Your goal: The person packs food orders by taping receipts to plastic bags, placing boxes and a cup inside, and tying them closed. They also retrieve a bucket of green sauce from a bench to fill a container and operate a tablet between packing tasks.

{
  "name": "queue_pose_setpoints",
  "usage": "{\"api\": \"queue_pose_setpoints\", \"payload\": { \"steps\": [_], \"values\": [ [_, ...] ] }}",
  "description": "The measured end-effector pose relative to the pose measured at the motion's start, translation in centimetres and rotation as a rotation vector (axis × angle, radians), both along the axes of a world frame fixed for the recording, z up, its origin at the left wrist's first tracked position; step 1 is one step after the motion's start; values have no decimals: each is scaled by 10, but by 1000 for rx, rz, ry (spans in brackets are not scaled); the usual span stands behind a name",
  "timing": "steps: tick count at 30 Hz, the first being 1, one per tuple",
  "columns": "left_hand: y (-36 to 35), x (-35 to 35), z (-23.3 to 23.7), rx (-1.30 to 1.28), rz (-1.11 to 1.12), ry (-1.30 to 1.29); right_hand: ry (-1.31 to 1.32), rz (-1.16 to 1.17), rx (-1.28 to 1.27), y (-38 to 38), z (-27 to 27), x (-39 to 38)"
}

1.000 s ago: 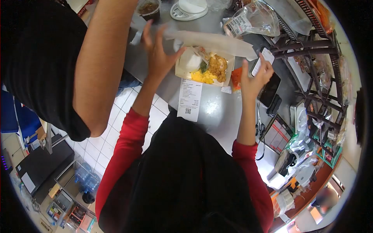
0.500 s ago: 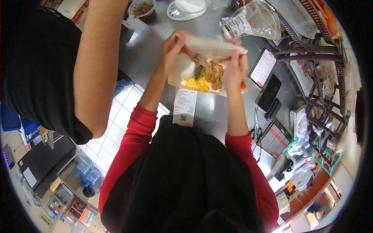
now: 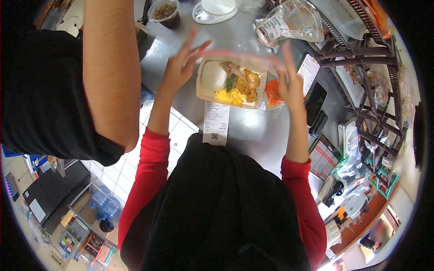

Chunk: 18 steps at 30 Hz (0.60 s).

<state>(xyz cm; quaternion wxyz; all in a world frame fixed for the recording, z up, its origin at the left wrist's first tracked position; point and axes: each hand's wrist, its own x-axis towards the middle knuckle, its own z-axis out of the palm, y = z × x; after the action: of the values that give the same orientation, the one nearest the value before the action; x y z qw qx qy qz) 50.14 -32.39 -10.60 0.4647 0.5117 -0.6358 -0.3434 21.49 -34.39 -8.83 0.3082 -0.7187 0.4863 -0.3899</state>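
An open paper food box [image 3: 203, 91] holds white rice [image 3: 214, 75], yellow scrambled egg [image 3: 229, 96], a brown fried piece [image 3: 248, 86], something green and a small clear plastic bag. Its lid stands raised at the far edge, seen nearly edge-on as a blurred reddish band. My left hand [image 3: 178, 67], fingers spread, is left of the box near the lid's end. On the right, my right hand [image 3: 290, 86] also has its fingers apart, beside a packet of orange-red sauce [image 3: 273, 94]. Both hands are slightly smeared by motion. A printed receipt [image 3: 215, 122] lies in front of the box.
Another person's bare forearm [image 3: 110, 67] reaches in from the left. Farther back are a lidded plastic cup [image 3: 165, 13], a white scale [image 3: 212, 12] and a plastic bag [image 3: 294, 25]. Phones [image 3: 315, 103] and a dark rack [image 3: 357, 63] stand at the right.
My hands have let go of the box's lid and moved apart, left hand leftward and right hand rightward. The lid has swung back, showing more of the food and the sauce packet.
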Motion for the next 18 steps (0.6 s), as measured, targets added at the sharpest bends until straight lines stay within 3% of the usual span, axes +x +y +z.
{"api": "queue_pose_setpoints", "payload": {
  "steps": [1, 3, 5, 7, 8, 11, 12, 14, 16, 17, 18],
  "values": [
    [15, 15, -20, -20, -51, -211, 318, -23, -139, 14, -35, -18],
    [41, 2, -34, -179, -41, -300, 432, -137, -218, 54, -66, -12],
    [59, -16, -56, 47, 18, 100, 118, -205, -90, 78, -77, 13],
    [63, -35, -52, 174, 82, 385, -118, -311, -36, 85, -54, 42],
    [60, -43, -24, 201, 113, 363, -129, -346, 52, 82, -56, 43],
    [47, -28, -5, 372, 46, 406, -132, -365, 180, 72, -34, 39],
    [43, -19, -4, 432, -37, 396, -53, -289, 63, 69, -36, 33],
    [35, -6, -6, 554, -196, 366, 16, -178, 137, 68, -43, 24],
    [52, 0, -12, 380, -360, -38, 39, -19, 263, 73, -24, 18],
    [57, 4, -20, 281, -433, -239, 226, 40, 220, 80, -23, 11],
    [53, 14, -36, 406, -590, -219, 414, 97, 183, 89, -28, 4]
  ]
}}
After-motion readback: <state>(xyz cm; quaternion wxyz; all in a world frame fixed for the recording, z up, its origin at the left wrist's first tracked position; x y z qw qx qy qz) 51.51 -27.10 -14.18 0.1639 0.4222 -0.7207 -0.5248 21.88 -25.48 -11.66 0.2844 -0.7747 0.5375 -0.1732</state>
